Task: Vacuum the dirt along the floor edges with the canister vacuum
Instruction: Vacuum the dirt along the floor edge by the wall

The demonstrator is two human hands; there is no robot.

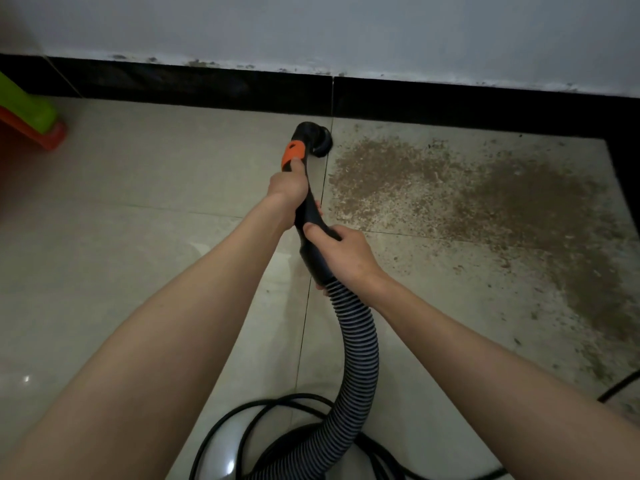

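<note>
Both hands are wrapped round the black vacuum wand (309, 216), one ahead of the other. The left hand (288, 186) grips the forward part, its thumb laid up against the orange collar (293, 154) just beyond its knuckles; the right hand (349, 258) holds the rear end of the wand, fingers curled under it right where the ribbed hose (358, 344) joins. Past the left hand the wand bends down into a round black brush head (318, 142), which sits on the pale tiled floor (138, 202) just short of the black skirting (207, 86) at the foot of the white wall (346, 29). The head rests on a grout line, at the near edge of a broad brown spread of dirt (478, 199) that lies off to the right of both hands and runs along the floor edge. Behind the right hand the hose curves back toward the person, and a black power cord (242, 415) lies looped on the tiles around its lower end. Well off to the left of the grip, a green and orange plastic object (29, 116) stands against the skirting; I cannot tell what it is.
</note>
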